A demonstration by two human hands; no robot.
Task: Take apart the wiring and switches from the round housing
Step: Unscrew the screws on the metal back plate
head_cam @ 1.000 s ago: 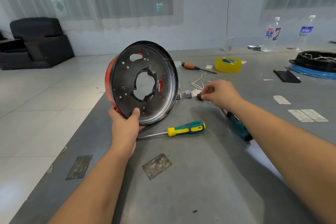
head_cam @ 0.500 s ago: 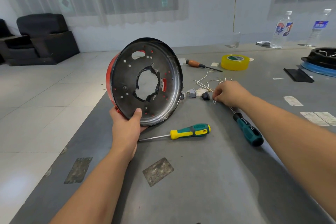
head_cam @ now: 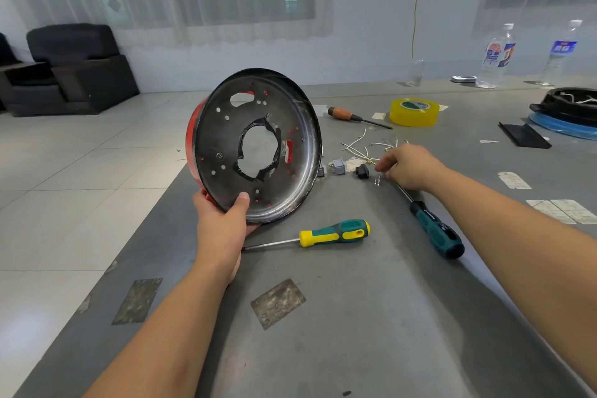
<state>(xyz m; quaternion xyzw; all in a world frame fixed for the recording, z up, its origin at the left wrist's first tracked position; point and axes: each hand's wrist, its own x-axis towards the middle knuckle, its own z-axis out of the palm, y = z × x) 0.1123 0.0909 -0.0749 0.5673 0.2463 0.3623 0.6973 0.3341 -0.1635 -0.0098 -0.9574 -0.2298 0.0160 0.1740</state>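
My left hand (head_cam: 223, 223) grips the housing (head_cam: 255, 145) by its lower rim, thumb inside, tilting it on edge so the stripped interior faces me for inspection. The wires (head_cam: 365, 147) and switches (head_cam: 350, 168) lie on the table (head_cam: 355, 317) beside it, grouped for sorting. My right hand (head_cam: 408, 166) hovers over them, fingers loosely curled; I cannot tell whether it holds anything.

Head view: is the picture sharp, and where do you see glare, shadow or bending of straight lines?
Head view: mostly sharp; the small parts near the right hand look soft. Soft daylight glares on the floor tiles and the round housing's metal rim. Faint shadows lie under both arms. The wide lens bends the table edges.
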